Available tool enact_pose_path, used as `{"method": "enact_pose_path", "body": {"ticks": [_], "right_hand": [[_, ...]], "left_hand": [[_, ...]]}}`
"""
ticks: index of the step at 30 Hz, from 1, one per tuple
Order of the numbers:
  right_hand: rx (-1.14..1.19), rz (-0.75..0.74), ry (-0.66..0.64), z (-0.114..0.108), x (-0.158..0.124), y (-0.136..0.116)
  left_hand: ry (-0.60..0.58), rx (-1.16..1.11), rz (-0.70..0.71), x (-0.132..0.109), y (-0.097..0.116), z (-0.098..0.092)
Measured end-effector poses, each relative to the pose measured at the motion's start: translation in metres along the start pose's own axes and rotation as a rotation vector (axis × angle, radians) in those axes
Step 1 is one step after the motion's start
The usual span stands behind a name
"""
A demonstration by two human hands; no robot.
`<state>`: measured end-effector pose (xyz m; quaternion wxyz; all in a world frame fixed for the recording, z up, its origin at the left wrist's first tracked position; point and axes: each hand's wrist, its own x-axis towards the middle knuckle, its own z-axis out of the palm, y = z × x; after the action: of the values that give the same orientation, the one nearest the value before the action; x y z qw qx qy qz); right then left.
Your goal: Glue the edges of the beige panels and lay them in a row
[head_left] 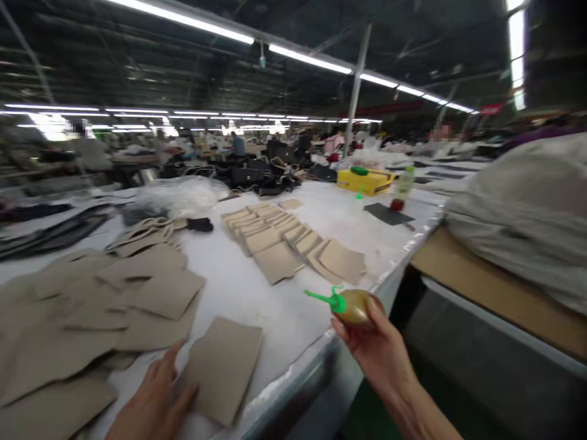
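Right hand: closed around one amber squeeze bottle, green nozzle pointing left, near the white table's edge; left hand: open, thumb parted from fingers, over the margin of one beige panel on the table

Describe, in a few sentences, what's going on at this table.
Someone's right hand holds a squeeze bottle by its body, the green nozzle pointing left over the white table. The left hand is at the edge of a single flat tan piece, its thumb over that edge. A loose pile of similar pieces lies to the left, and overlapping rows of beige pieces lie further back, with a yellow box beyond them.
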<state>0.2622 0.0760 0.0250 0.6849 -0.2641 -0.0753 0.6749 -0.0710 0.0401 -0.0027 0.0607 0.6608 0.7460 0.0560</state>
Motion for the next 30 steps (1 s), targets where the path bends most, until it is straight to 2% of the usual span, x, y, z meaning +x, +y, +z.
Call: {"method": "enact_pose_path", "body": {"ticks": [2,5,7,10,15,18,23,27,30], "right_hand": [[-0.080,-0.020,-0.009,-0.004,0.007,0.000],[-0.228,-0.044,0.006,-0.006,0.012,0.004],[-0.301,-0.056,-0.029,-0.006,0.012,0.007],[-0.372,-0.077,-0.099,-0.006,0.014,0.007],[-0.417,-0.047,-0.088,-0.011,0.021,0.007],[-0.428,-0.017,-0.093,-0.012,0.024,0.010],[-0.434,-0.014,-0.118,-0.011,0.029,0.012],[-0.452,-0.031,-0.127,-0.009,0.033,0.010],[-0.494,-0.066,-0.152,-0.004,0.032,0.010]], "left_hand": [[-0.008,-0.015,-0.041,-0.011,-0.001,-0.014],[-0.059,-0.058,0.013,-0.005,0.035,-0.026],[-0.153,-0.058,0.058,0.002,0.062,-0.027],[-0.252,-0.020,0.097,0.002,0.083,-0.025],[-0.285,0.053,0.105,-0.004,0.084,-0.027],[-0.330,0.104,0.076,-0.001,0.092,-0.032],[-0.260,0.206,0.034,0.010,0.105,-0.034],[-0.278,0.207,0.058,0.023,0.087,-0.039],[-0.273,0.088,0.187,0.033,0.064,-0.045]]}}
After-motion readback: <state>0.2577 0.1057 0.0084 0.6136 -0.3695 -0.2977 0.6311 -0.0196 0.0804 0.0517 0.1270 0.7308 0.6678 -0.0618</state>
